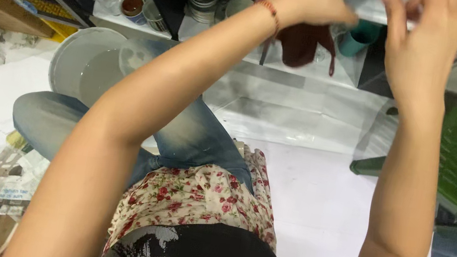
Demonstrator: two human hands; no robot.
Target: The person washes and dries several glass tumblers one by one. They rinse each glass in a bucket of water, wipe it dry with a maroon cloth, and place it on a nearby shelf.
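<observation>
Both hands are raised at the far edge of view: the left hand (pixel 316 2) curls closed and the right hand (pixel 423 37) pinches a clear thing (pixel 377 2) between them. It looks thin, light and probably slippery, so hold it by its edges. A teal cup (pixel 357 39) stands just below.

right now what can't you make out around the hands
- Head view, left hand: fingers blurred and partly cut by the top edge; any grip cannot be told.
- Right hand: fingertips cut off at the top edge, something clear and blurred between them.
- Teal plastic cup: partly hidden behind the left hand.
</observation>
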